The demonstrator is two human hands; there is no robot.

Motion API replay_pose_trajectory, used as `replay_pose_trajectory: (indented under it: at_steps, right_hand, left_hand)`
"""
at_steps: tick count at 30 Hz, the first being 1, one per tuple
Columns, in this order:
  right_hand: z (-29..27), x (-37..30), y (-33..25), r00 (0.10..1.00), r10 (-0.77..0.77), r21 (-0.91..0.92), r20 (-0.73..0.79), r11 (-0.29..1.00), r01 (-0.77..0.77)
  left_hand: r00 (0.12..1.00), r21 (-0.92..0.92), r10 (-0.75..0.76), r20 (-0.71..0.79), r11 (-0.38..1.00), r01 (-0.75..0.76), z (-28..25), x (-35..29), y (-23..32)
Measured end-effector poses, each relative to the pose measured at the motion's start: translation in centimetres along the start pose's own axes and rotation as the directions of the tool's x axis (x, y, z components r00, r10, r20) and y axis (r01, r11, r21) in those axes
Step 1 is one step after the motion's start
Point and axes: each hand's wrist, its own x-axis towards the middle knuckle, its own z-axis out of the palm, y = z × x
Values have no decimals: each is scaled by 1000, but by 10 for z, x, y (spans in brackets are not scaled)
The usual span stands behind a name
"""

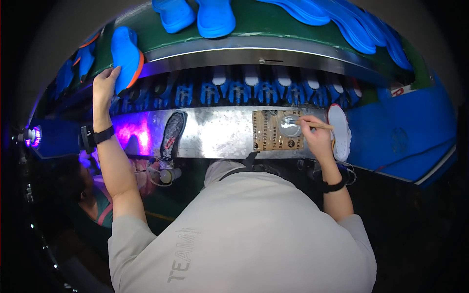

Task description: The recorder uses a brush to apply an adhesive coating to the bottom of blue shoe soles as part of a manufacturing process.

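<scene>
At the upper left, my left hand [106, 83] reaches over the green belt and pinches the near end of a blue shoe sole [126, 53] with an orange edge. My right hand [316, 138] grips a thin brush [315, 124] with a wooden handle. The brush tip is down in a small round dish [289, 128], which sits on a brown printed sheet [266, 132] on the metal bench. Just right of that hand lies a white shoe [340, 134] with a red edge. A dark knitted shoe [173, 136] rests on the bench at left.
More blue soles [215, 18] lie along the green belt [273, 43] at the back. Under its metal edge stands a row of blue holders [239, 92]. A blue panel [400, 136] is at right. Purple light falls on the left bench, and another person [93, 190] is beyond it.
</scene>
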Motion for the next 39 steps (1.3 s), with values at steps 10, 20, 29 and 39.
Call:
replay_pose_trajectory:
  at_steps: [10,20,29,39]
  right_hand:
    - [17,18,103,983,148,-427,110,900,-88]
    - [-6,2,76,993,117,-133,28,985,-112]
    - [13,0,60,999,-8,-97,37,995,12]
    - [39,21,-121,878,-459,293,139,865,406]
  left_hand:
    - [875,-882,301,379,-170,440,65,-120,10]
    - [865,-940,374,333,53,338,90,-205,62]
    - [885,-882,163,436,272,385,103,-259,75]
    - [806,-823,219,550,306,478,110,-268,97]
